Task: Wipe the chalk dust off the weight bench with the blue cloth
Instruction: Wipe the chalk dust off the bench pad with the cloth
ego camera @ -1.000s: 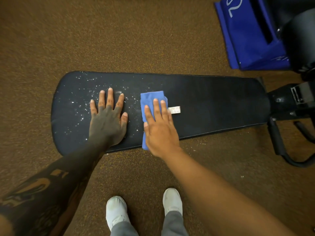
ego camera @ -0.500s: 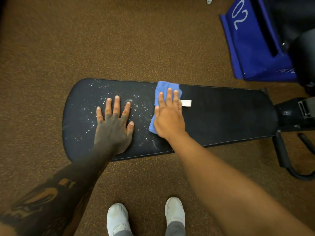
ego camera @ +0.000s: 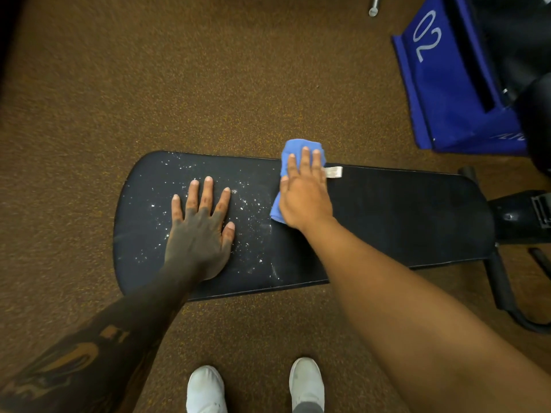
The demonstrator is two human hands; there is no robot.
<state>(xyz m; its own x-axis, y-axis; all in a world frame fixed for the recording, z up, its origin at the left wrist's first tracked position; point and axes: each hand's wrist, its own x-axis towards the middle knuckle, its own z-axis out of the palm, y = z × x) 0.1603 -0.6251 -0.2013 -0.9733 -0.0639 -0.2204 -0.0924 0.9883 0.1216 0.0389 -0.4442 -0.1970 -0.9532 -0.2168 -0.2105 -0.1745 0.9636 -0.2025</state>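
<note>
The black padded weight bench [ego camera: 402,216] lies across the view from left to right. White chalk dust [ego camera: 253,210] speckles its left half; the right half looks dark and clean. My left hand [ego camera: 199,231] rests flat on the dusty part, fingers spread, holding nothing. My right hand [ego camera: 304,192] presses flat on the folded blue cloth [ego camera: 299,147] at the bench's far edge. The cloth's tip hangs past that edge, and its white tag [ego camera: 334,172] sticks out to the right.
Brown speckled carpet [ego camera: 179,84] surrounds the bench. A blue bin marked 02 [ego camera: 441,84] stands at the upper right. The bench's black frame and legs [ego camera: 507,281] are at the right. My white shoes [ego camera: 205,389] stand near the bench's front edge.
My right hand has pushed the blue cloth across the bench from its near edge to its far edge. My left hand has stayed flat on the dusty part.
</note>
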